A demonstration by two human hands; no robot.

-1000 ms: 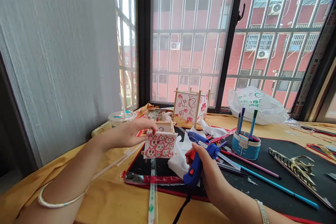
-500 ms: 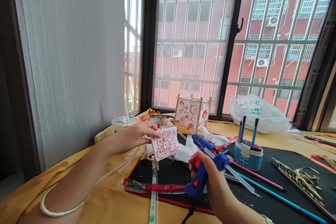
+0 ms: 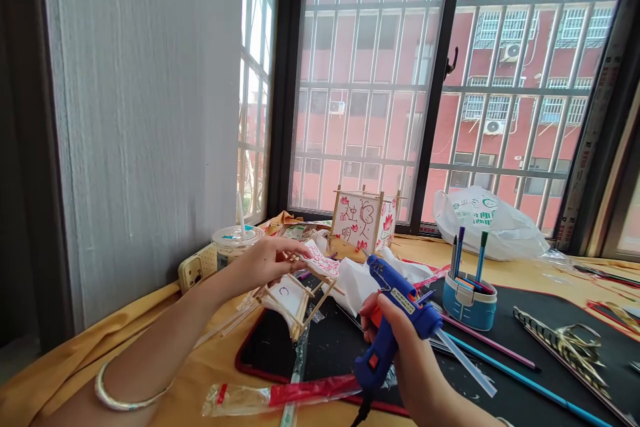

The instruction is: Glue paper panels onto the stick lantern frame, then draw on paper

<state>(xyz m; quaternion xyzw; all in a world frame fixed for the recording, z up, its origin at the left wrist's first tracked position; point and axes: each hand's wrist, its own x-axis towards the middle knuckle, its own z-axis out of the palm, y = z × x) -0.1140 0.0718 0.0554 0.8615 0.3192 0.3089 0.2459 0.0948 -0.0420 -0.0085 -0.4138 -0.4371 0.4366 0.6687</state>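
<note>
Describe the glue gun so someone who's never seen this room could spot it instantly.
Below the big barred window, find the black mat on the yellow cloth. Over it, a person's right hand holds a blue glue gun. Unlike the pencils lying nearby, it has a clear glue stick jutting out of its back end.

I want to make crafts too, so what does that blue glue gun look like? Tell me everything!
The blue hot glue gun looks plastic and is gripped, tilted, in the person's right hand, nozzle pointing up. It has a small label on the barrel, an orange trigger and a red switch on the handle. A clear glue stick pokes out the back, and a black cord hangs from the handle's bottom.
</note>
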